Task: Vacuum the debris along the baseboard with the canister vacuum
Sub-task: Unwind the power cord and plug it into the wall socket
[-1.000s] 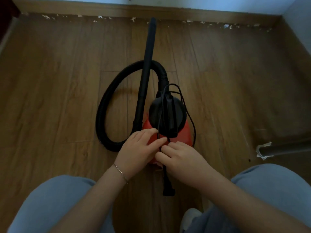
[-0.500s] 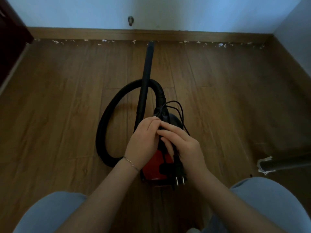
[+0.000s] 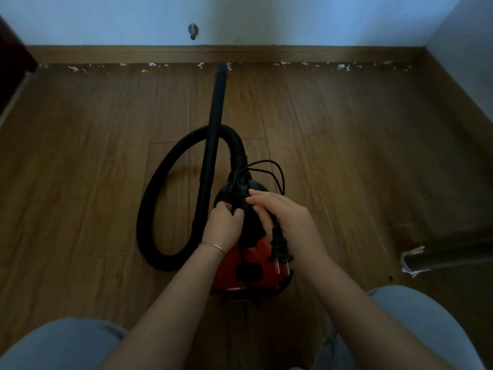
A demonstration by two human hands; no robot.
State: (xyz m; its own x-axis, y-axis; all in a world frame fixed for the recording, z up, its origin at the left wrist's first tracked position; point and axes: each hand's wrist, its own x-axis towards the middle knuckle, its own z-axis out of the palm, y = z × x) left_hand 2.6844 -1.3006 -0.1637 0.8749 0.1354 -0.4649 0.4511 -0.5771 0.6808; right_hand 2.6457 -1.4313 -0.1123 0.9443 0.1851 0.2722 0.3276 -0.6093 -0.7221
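A red and black canister vacuum (image 3: pixel 249 265) stands on the wood floor just in front of my knees. Its black hose (image 3: pixel 157 198) loops to the left and its black wand (image 3: pixel 214 121) lies pointing at the baseboard (image 3: pixel 240 53). White debris (image 3: pixel 341 66) lies scattered along the baseboard. My left hand (image 3: pixel 222 225) is curled on the black top of the canister, gripping the wound power cord (image 3: pixel 264 169). My right hand (image 3: pixel 288 220) holds the cord's end, with the two-pin plug (image 3: pixel 280 252) hanging below its palm.
A doorstop (image 3: pixel 192 30) sticks out of the wall above the baseboard. A dark tube with torn white tape (image 3: pixel 412 263) lies on the floor at the right. A dark cabinet edge (image 3: pixel 10 60) stands at far left. A side wall (image 3: pixel 464 57) closes the right corner.
Both hands have moved from the canister's near side up onto its top. The plug has come up off the floor into my right hand. My view has tilted up toward the wall.
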